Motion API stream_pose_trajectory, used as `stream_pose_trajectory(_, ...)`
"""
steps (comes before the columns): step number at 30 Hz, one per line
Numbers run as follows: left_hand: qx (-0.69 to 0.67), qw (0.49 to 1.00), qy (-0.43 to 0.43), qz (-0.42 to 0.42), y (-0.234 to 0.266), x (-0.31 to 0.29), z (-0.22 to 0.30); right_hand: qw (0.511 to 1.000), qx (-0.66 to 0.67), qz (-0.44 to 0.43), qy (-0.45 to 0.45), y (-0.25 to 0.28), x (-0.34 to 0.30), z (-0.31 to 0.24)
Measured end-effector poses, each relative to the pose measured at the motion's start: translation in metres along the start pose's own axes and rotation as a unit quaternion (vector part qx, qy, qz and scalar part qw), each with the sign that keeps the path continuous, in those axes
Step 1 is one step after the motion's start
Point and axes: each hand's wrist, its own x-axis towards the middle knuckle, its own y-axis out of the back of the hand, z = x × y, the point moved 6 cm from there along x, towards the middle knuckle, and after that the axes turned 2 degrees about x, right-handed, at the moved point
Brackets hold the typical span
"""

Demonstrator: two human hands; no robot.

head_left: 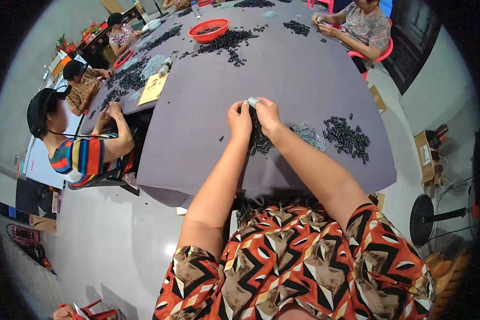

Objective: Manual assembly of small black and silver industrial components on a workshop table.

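My left hand (pixel 240 120) and my right hand (pixel 266 114) meet above the grey-covered table, fingertips close together. Both are closed in a pinch. A small silvery-grey piece (pixel 253 101) shows at the fingertips of my right hand; its kind is too small to tell. Whatever my left fingers hold is hidden. Just below my hands lies a pile of short black tubes (pixel 260 145), partly covered by my right forearm. To its right is a heap of thin silvery pieces (pixel 309 136), and beyond that another pile of black tubes (pixel 348 138).
A single black tube (pixel 221 138) lies left of my forearms. A red basket (pixel 208 31) stands farther up the table (pixel 197 101) beside more black tubes. A yellow sheet (pixel 153 88) lies at the left edge. Several people sit around; a fan (pixel 422 220) stands at right.
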Motion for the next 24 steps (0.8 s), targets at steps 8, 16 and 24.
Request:
stream_pose_trajectory(8,0.105,0.988,-0.042,-0.107,0.025,-0.004,0.011,0.979,-0.154,-0.133,0.001,-0.001,-0.007,-0.028)
stream_pose_trajectory(16,0.185,0.959,-0.212,-0.003,0.076,-0.021,0.019,0.986,-0.127,-0.106,-0.015,0.029,-0.018,-0.066)
stream_pose_trajectory(24,0.211,0.975,-0.070,0.002,0.074,-0.034,0.011,0.988,0.017,-0.101,-0.111,0.058,-0.020,-0.058)
